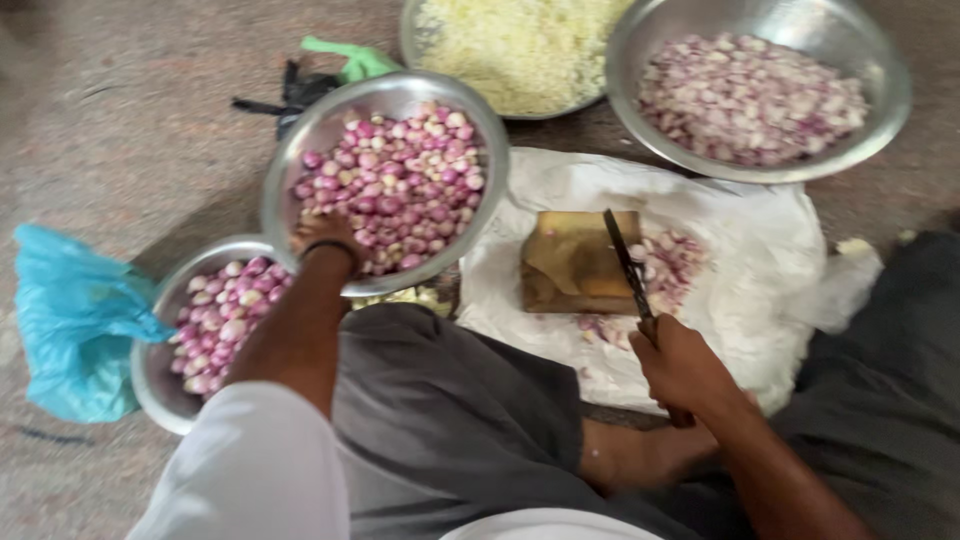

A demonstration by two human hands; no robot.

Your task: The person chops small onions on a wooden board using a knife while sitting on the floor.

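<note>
My left hand (325,233) reaches into a steel bowl (290,160) of peeled purple shallots (405,180), fingers down among them; whether it grips one is hidden. This bowl is tilted over a second steel bowl (150,375) of shallots at the lower left. My right hand (680,365) holds a dark knife (625,262) whose blade lies over the right edge of a wooden chopping block (570,262). Chopped shallot pieces (672,262) lie beside the block on a white plastic sheet (760,270).
A steel bowl (880,90) of chopped shallots stands at the back right, a bowl of pale shredded food (520,45) at the back middle. A blue plastic bag (70,320) lies left, a green bag (355,62) behind. My grey-clad legs fill the foreground.
</note>
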